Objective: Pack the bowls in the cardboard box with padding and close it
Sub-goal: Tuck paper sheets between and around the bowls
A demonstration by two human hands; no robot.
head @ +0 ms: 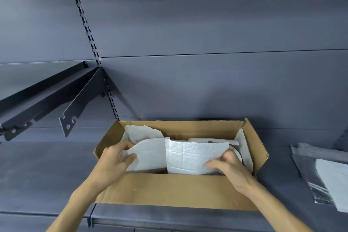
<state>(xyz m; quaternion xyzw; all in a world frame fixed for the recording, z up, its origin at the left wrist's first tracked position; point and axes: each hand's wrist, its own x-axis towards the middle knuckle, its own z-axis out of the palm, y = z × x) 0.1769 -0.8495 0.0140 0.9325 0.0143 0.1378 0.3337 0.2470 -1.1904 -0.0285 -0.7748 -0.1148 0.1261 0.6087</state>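
Observation:
An open cardboard box sits on a dark shelf in front of me, its flaps spread outward. A white padding sheet lies across the top of the contents. My left hand pinches its left edge between thumb and fingers. My right hand grips the sheet's right end, fingers curled over it. More white padding lines the back left and the right wall. A dark curved rim, perhaps a bowl, peeks out beside my right hand. The rest of the bowls are hidden under the padding.
Spare padding sheets and bubble wrap lie on the shelf at the right. A dark shelf bracket juts out at the left, with a slotted upright on the grey back wall behind the box.

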